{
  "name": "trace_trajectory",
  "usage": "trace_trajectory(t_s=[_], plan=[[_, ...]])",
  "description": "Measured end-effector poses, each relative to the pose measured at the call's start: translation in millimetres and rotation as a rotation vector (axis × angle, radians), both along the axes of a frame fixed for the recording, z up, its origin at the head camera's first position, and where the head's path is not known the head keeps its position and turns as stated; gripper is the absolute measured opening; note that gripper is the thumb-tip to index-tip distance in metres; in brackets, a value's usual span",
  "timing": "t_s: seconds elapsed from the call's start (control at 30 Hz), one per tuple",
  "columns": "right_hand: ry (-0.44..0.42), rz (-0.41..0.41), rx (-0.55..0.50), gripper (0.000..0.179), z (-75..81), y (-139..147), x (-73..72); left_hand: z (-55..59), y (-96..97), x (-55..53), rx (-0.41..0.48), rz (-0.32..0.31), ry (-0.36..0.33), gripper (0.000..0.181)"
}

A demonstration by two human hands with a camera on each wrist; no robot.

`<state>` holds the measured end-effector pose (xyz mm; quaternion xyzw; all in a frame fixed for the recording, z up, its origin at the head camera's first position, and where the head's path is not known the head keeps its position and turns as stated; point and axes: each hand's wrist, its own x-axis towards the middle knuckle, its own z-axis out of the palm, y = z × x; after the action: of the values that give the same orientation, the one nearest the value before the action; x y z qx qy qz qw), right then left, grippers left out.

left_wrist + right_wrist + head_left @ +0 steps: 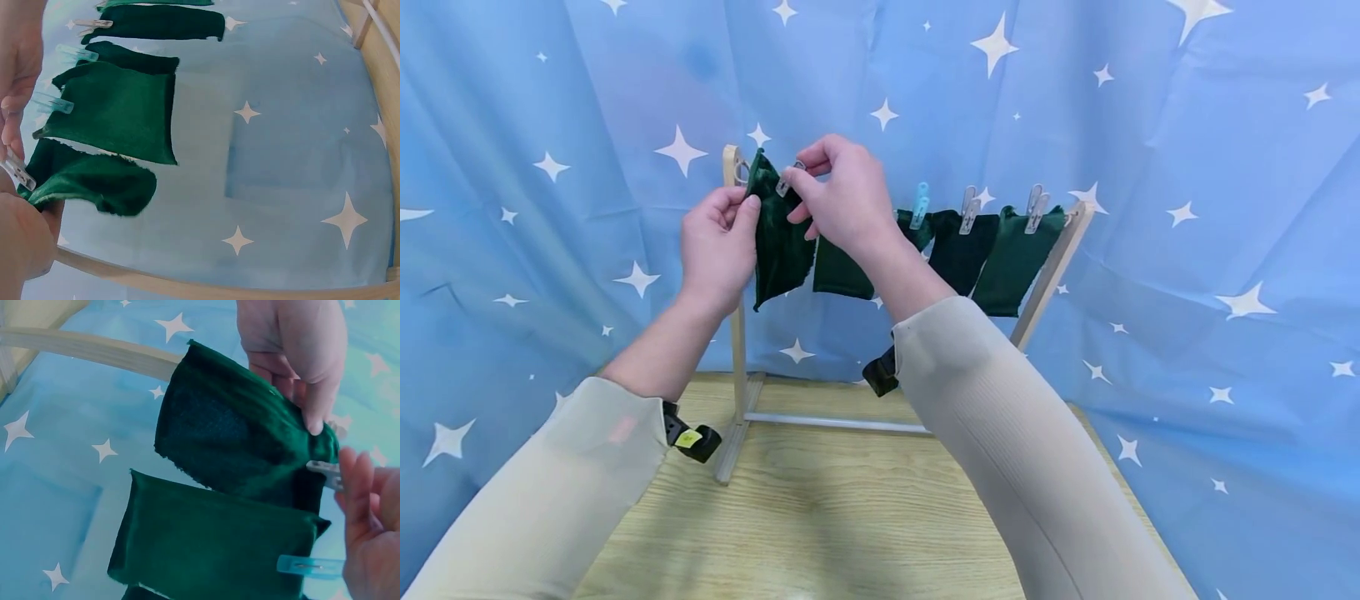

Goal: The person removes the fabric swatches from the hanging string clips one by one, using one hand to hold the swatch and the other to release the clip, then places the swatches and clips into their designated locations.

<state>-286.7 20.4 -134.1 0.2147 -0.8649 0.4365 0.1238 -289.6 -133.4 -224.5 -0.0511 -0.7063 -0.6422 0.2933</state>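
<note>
My left hand [718, 250] pinches the upper left edge of a dark green cloth [781, 254] between thumb and fingers. The cloth hangs at the left end of a small wooden drying rack [739, 346]. With thumb and fingers my right hand [853, 196] holds a clear clothespin [785, 183] at the cloth's top edge. In the right wrist view the clothespin's tip [320, 467] lies over the cloth [219, 425], and the left thumb presses the fabric just above it. Whether the clothespin has closed on the line cannot be told.
More green cloths [842, 268] hang along the rack to the right, held by blue clothespins [920, 208] and clear clothespins [1036, 210]. A slanted right post [1052, 275] and a white lower bar [835, 422] stand on the wooden table [820, 508]. Behind hangs a blue star-patterned curtain [625, 200].
</note>
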Motion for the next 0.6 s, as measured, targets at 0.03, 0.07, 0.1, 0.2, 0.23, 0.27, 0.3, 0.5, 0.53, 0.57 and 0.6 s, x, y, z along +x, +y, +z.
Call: trace_trajectory(t_s=[0.03, 0.07, 0.1, 0.2, 0.23, 0.27, 0.3, 0.5, 0.53, 0.57, 0.6], plan=[[0.011, 0.010, -0.020, 0.030, 0.0, 0.9, 0.9, 0.8, -0.5, 0.2, 0.027, -0.019, -0.004, 0.035], [0.021, 0.018, -0.043, 0.029, 0.1, 1.8, 1.9, 1.7, -1.2, 0.6, 0.048, -0.034, -0.005, 0.035], [0.033, 0.025, -0.063, 0.028, 0.5, 2.7, 3.0, 2.7, -1.9, 1.0, 0.061, -0.045, -0.008, 0.035], [0.072, 0.045, -0.119, 0.026, 1.4, 6.1, 6.8, 5.1, -3.8, 1.9, 0.086, -0.072, -0.017, 0.036], [0.084, 0.052, -0.138, 0.025, 1.8, 7.5, 8.1, 5.9, -4.4, 2.5, 0.092, -0.078, -0.021, 0.037], [0.096, 0.057, -0.153, 0.025, 2.1, 9.2, 9.5, 6.5, -5.0, 3.0, 0.098, -0.086, -0.023, 0.037], [0.111, 0.064, -0.165, 0.024, 2.3, 11.1, 10.9, 7.0, -5.7, 3.6, 0.107, -0.095, -0.026, 0.038], [0.168, 0.097, -0.227, 0.021, 1.8, 28.3, 20.3, 8.6, -10.7, 6.9, 0.179, -0.166, -0.020, 0.039], [0.173, 0.098, -0.232, 0.020, 1.2, 32.2, 22.1, 8.4, -11.7, 7.3, 0.175, -0.171, -0.023, 0.040], [0.176, 0.099, -0.234, 0.021, 0.4, 36.3, 24.2, 8.2, -12.5, 8.6, 0.157, -0.163, -0.029, 0.040], [0.179, 0.097, -0.235, 0.021, -0.7, 40.8, 26.4, 7.8, -13.5, 9.4, 0.143, -0.160, -0.038, 0.040]])
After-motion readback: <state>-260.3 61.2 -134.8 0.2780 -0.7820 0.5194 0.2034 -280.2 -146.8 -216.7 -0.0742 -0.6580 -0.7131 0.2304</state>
